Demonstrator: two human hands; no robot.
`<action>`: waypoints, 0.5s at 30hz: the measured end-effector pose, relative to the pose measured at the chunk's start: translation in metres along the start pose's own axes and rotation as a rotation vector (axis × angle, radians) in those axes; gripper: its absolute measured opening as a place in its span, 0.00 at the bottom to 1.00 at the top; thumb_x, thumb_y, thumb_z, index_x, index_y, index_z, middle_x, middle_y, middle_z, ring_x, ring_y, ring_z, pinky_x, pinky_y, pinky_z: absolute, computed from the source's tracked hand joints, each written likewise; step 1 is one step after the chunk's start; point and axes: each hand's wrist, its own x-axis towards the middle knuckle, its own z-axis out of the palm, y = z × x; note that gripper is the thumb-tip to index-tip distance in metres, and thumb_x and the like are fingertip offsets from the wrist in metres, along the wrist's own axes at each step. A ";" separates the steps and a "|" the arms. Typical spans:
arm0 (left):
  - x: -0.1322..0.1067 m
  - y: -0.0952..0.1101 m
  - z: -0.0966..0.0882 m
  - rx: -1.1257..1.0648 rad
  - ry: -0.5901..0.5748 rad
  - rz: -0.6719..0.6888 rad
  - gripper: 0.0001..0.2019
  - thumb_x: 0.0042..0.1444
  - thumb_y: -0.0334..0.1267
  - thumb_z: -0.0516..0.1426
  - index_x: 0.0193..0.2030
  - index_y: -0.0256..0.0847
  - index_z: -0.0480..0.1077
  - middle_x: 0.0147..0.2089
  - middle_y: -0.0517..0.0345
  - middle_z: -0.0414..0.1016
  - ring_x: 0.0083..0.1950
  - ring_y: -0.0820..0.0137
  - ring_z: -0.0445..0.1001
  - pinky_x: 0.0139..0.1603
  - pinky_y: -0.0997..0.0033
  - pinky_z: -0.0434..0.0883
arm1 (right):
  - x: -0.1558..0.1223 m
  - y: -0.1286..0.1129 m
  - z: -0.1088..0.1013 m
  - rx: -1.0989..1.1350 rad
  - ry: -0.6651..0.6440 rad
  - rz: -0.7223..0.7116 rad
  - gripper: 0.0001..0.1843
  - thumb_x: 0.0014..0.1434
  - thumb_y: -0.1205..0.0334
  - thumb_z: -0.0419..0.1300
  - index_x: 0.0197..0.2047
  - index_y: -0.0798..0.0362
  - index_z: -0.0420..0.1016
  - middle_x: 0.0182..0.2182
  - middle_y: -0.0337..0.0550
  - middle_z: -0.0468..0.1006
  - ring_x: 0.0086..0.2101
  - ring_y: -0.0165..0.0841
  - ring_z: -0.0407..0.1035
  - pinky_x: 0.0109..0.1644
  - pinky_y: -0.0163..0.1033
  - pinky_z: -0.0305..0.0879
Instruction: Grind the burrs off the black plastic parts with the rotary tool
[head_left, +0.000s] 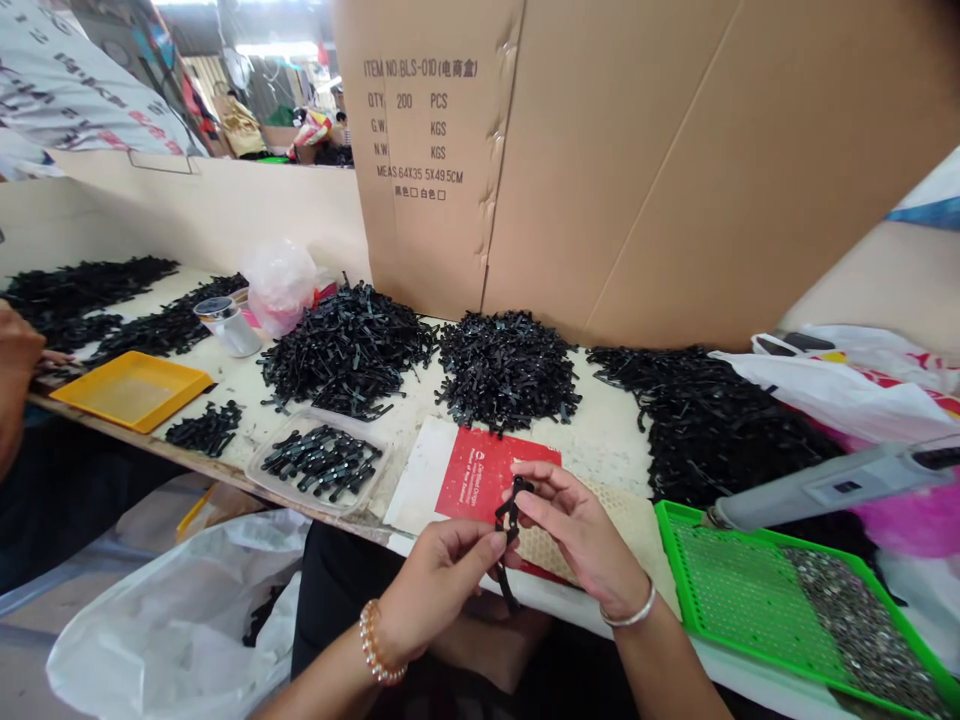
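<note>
My left hand point(439, 575), with a beaded bracelet at the wrist, pinches a small black jointed strip point(505, 585) between thumb and fingers. The fingers of my right hand point(581, 535) close on the upper end of the same black piece. Its lower end hangs below my left fingertips, and my fingers hide part of it. Under and behind my hands lies a red and white printed card point(469, 465) beside a cream textured mat point(626, 525). Two heaps of small black parts, a left heap point(349, 345) and a middle heap point(506, 365), rise just beyond.
A clear tray point(259, 468) of black pieces and a yellow tray point(135, 365) stand to the left. At right, a green tray point(675, 570) holds small metal bits beneath a grey tool point(817, 485). A cardboard sheet point(637, 150) stands behind. Another person's arm point(15, 360) shows at far left.
</note>
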 end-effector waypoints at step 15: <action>0.005 -0.003 0.002 -0.038 -0.060 -0.051 0.20 0.53 0.53 0.58 0.29 0.34 0.76 0.26 0.54 0.75 0.23 0.76 0.70 0.23 0.79 0.59 | 0.001 0.006 -0.007 0.027 -0.060 0.049 0.18 0.50 0.55 0.70 0.44 0.50 0.76 0.33 0.39 0.73 0.32 0.28 0.66 0.36 0.33 0.64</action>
